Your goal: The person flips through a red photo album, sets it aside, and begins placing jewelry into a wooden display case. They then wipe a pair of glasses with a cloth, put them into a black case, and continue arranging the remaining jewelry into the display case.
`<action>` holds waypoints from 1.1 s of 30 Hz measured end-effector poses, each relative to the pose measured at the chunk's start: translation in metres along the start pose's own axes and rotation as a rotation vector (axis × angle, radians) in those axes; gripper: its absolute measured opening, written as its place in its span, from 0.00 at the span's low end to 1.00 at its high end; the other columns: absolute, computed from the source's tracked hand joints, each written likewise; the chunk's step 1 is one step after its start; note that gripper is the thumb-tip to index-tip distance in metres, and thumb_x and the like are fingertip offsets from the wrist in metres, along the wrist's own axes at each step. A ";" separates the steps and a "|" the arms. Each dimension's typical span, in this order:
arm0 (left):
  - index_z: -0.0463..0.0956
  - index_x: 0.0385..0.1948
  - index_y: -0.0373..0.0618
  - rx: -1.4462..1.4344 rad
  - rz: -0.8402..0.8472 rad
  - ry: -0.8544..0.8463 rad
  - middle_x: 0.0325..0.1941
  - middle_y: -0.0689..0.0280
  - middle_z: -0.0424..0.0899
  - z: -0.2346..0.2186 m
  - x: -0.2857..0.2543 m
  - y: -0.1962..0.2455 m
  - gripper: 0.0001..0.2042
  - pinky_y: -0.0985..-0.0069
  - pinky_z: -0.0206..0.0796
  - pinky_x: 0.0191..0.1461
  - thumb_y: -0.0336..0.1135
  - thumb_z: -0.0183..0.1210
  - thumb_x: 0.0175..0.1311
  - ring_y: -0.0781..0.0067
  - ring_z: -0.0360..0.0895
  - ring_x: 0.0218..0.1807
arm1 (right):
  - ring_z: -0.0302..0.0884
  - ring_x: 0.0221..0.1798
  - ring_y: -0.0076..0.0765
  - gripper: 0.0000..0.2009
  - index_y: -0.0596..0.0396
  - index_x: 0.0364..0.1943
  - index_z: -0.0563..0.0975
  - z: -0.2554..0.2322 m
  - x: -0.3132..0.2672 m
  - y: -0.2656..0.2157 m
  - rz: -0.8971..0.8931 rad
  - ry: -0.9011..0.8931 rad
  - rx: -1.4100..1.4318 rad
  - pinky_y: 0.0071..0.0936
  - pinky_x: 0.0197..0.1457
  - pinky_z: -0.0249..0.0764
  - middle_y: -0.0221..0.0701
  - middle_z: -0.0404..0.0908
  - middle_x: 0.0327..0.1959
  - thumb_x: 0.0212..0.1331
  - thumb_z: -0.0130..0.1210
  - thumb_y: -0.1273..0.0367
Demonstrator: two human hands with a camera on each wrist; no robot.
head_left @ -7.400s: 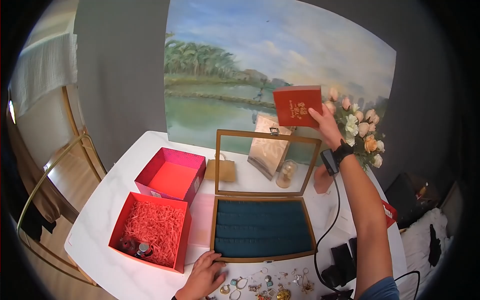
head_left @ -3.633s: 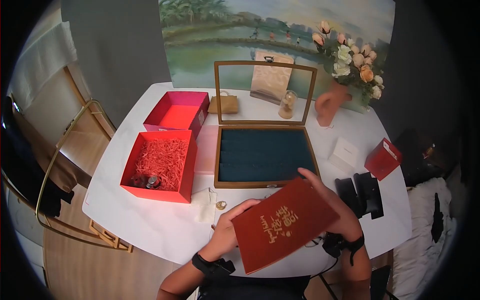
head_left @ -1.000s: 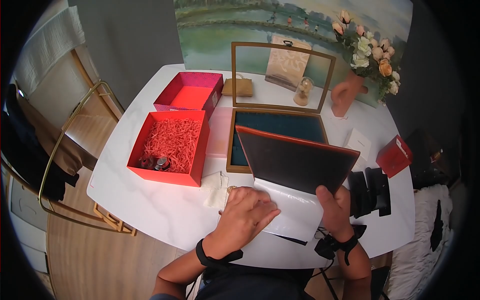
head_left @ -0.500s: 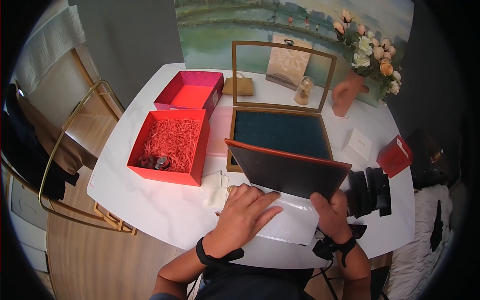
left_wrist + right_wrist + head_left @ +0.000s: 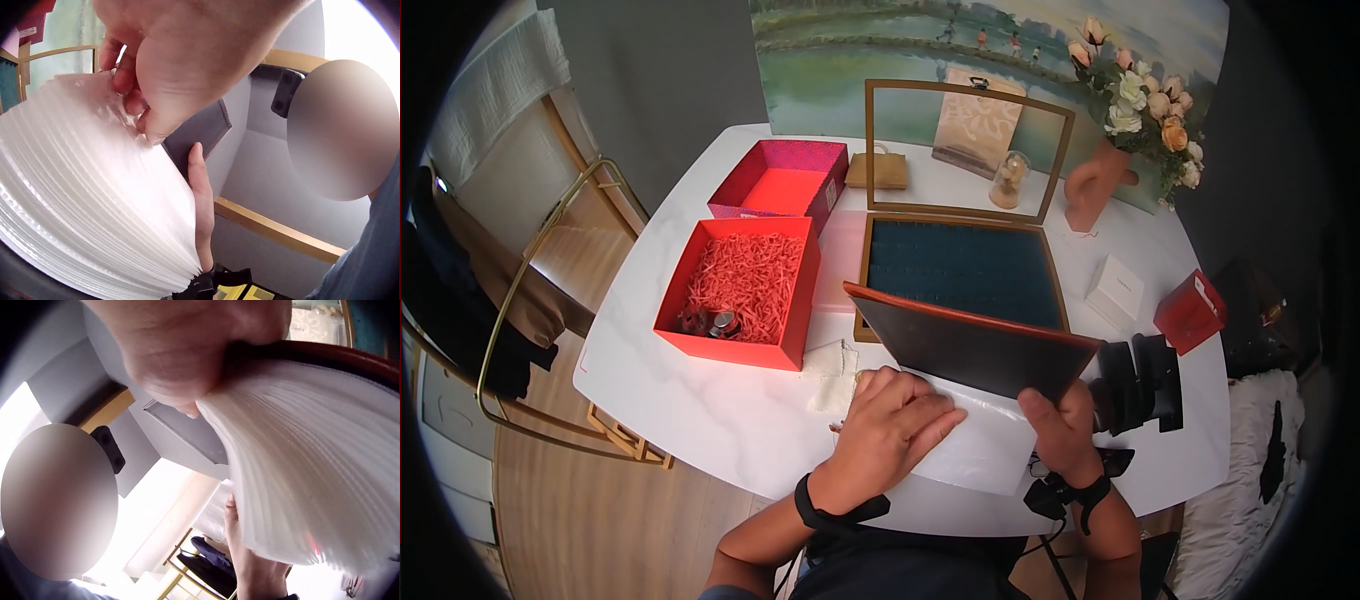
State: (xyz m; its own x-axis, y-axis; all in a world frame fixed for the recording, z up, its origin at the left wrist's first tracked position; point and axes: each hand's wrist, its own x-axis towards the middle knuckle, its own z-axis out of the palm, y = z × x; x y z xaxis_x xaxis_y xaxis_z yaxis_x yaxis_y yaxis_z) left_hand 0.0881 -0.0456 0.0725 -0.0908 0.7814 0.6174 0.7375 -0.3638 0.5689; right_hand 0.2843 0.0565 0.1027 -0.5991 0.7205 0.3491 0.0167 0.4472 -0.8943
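A photo album (image 5: 975, 345) with a red-brown cover stands open over the table's front, its dark inner cover tilted up. Its stack of clear plastic pages (image 5: 106, 175) fans out in the left wrist view. My left hand (image 5: 890, 425) pinches the edge of a top page (image 5: 990, 445) between thumb and fingertips. On the album's right side, my right hand (image 5: 1062, 435) grips the edge, thumb on the inner side. The right wrist view shows that hand (image 5: 206, 350) against the thick edge of pages (image 5: 294, 462).
Behind the album lies a jewellery case (image 5: 960, 265) with raised glass lid. At left are a red box of shredded paper (image 5: 745, 280), a magenta box (image 5: 775, 185) and a cloth pouch (image 5: 832, 378). Black stands (image 5: 1140, 385), a white box (image 5: 1115, 290) and a red box (image 5: 1190, 312) sit right.
My right hand brought the album from the back; both hands then held it closed, and it was opened. Lately its cover has tipped lower, and my left fingers have drawn together on a page.
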 end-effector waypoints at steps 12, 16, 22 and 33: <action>0.86 0.41 0.49 0.070 0.014 0.017 0.29 0.71 0.74 0.001 -0.003 0.003 0.13 0.69 0.59 0.46 0.32 0.72 0.53 0.68 0.71 0.37 | 0.74 0.31 0.27 0.20 0.63 0.47 0.78 0.002 -0.002 0.004 -0.055 -0.009 0.003 0.27 0.37 0.70 0.32 0.79 0.29 0.71 0.53 0.56; 0.87 0.40 0.49 0.046 0.044 0.026 0.29 0.71 0.74 0.001 -0.003 0.002 0.13 0.69 0.59 0.46 0.31 0.72 0.52 0.68 0.71 0.37 | 0.75 0.30 0.29 0.20 0.64 0.48 0.79 0.000 -0.001 0.001 -0.079 -0.026 -0.041 0.27 0.37 0.71 0.34 0.80 0.30 0.70 0.53 0.56; 0.87 0.40 0.50 0.044 0.065 0.030 0.29 0.72 0.74 0.000 -0.002 0.001 0.14 0.69 0.58 0.45 0.31 0.74 0.49 0.68 0.71 0.37 | 0.77 0.30 0.35 0.20 0.64 0.47 0.80 -0.002 -0.006 0.006 -0.098 -0.007 -0.083 0.27 0.38 0.72 0.37 0.81 0.32 0.70 0.53 0.57; 0.85 0.37 0.46 -0.013 0.003 0.032 0.35 0.67 0.81 0.004 -0.001 0.000 0.11 0.67 0.62 0.48 0.30 0.72 0.52 0.63 0.75 0.43 | 0.85 0.44 0.41 0.17 0.65 0.49 0.81 0.001 0.001 -0.009 -0.081 -0.120 -0.043 0.30 0.49 0.78 0.43 0.85 0.45 0.68 0.54 0.63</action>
State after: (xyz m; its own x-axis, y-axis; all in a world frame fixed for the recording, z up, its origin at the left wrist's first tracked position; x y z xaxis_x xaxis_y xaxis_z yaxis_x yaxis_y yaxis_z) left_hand 0.0909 -0.0444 0.0697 -0.1096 0.7639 0.6360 0.7294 -0.3729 0.5735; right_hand 0.2825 0.0528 0.1107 -0.6910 0.6137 0.3818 -0.0030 0.5258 -0.8506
